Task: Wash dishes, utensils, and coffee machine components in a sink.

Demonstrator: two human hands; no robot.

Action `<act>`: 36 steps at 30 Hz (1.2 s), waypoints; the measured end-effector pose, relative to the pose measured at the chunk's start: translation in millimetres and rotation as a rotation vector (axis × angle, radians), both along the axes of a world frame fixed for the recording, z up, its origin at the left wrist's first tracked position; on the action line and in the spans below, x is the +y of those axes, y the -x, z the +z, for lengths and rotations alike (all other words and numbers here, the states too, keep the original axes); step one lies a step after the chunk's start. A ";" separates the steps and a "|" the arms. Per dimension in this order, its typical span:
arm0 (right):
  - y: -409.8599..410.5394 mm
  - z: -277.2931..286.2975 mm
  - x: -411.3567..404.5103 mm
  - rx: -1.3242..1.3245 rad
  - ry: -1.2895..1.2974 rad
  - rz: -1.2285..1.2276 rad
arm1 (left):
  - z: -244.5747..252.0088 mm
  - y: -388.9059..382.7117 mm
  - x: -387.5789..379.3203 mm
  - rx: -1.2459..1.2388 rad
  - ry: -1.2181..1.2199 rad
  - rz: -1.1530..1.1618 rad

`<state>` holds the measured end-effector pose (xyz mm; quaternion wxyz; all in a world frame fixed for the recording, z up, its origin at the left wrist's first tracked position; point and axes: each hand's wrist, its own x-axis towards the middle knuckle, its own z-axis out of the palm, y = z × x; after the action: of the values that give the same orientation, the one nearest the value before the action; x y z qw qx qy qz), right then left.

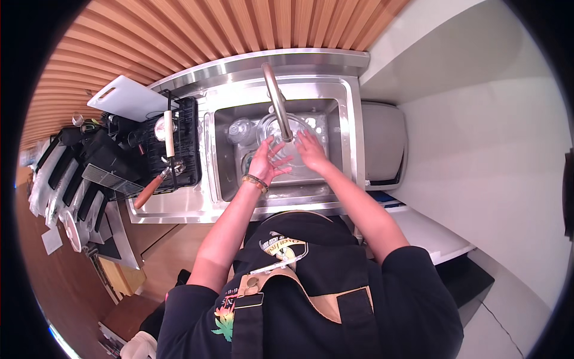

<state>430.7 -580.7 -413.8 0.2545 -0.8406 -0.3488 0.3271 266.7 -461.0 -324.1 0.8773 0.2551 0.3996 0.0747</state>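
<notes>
Both of my hands are over a stainless steel sink [282,204], close under the spout of a curved metal faucet [277,101]. My left hand [269,164] has its fingers spread and holds nothing; a bracelet circles that wrist. Opposite it, my right hand [310,151] is also empty, its fingers a little apart. Below them in the basin lies a large round clear vessel [264,128], partly hidden by the faucet and my hands. A smaller clear container [241,131] sits at the basin's left. Whether water is running cannot be told.
Left of the basin stands a black dish rack [193,148] with a white cutting board [128,98] and a wooden-handled portafilter [150,190]. Wrapped black-handled items hang farther left. A grey lidded bin [383,143] stands right of the sink, beside a pale wall.
</notes>
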 end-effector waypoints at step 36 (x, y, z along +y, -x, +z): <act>7.1 155.0 38.3 -0.281 -0.081 0.495 | 38.7 8.4 -1.4 0.528 -1.684 -0.355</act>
<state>423.6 -542.5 -258.8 0.1492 -0.7562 -0.5880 0.2452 258.3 -462.4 -285.4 0.2781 0.8802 0.3561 0.1451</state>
